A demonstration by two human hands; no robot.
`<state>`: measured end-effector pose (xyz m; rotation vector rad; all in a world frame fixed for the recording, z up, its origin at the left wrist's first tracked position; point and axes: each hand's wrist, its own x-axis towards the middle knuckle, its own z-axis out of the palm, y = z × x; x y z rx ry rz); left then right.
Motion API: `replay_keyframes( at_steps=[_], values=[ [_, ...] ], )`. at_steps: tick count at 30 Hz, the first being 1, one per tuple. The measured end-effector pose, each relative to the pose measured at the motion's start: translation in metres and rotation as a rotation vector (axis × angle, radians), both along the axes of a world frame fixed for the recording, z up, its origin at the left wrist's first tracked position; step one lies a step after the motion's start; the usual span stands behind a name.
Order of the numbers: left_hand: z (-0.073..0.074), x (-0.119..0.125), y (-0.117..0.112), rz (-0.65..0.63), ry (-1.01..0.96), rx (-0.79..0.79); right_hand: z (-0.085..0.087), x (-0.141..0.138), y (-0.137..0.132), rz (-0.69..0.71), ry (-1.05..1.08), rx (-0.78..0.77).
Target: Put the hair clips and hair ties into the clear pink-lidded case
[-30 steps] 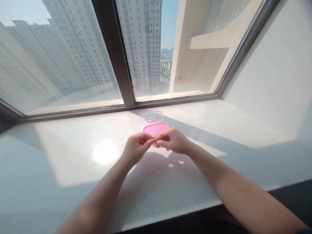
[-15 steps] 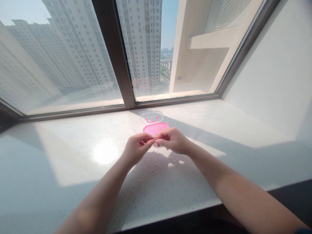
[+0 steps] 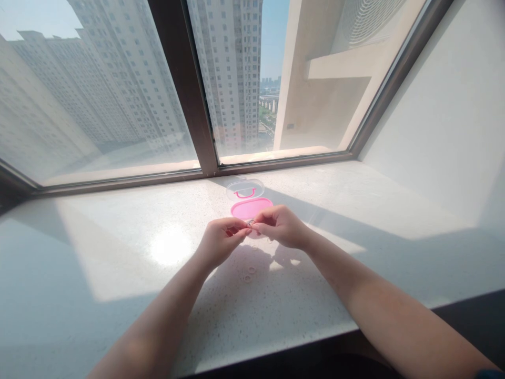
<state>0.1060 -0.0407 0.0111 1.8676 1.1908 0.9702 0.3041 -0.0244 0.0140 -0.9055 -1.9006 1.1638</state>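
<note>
My left hand [image 3: 223, 238] and my right hand [image 3: 279, 226] meet fingertip to fingertip over the pale speckled sill. Both pinch one small thin ring [image 3: 250, 224] between thumb and forefinger; its exact kind is too small to tell. Just beyond the fingers lies a pink oval box [image 3: 251, 209], partly hidden by my right hand. Behind it rests a clear oval lid [image 3: 237, 184] with a pink handle [image 3: 245, 195]. Nearer to me, pale small rings [image 3: 248, 279] lie loose on the sill, some in the shadow of my hands.
The speckled sill [image 3: 130, 252] runs along a window with a dark frame [image 3: 197, 100]. A white wall [image 3: 442, 131] closes it off on the right. The sill's front edge [image 3: 276, 351] drops away below my forearms. Strong sunlight glares left of my hands.
My fingers have shifted very slightly, and a little more of the ring shows between the fingertips. The box, lid and loose rings have stayed in place.
</note>
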Motion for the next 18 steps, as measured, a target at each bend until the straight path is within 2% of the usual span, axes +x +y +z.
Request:
replay_keyframes(
  at_steps=[11,18],
  values=[
    [-0.0007,-0.0023,0.0024,0.1,-0.157,-0.007,-0.0071,-0.0002,0.0032,-0.087,-0.036,0.099],
    [0.0006,-0.0008,0.0011,0.093,-0.172,-0.017,-0.0086,-0.0023,0.0027,-0.117,-0.03,0.112]
  ],
)
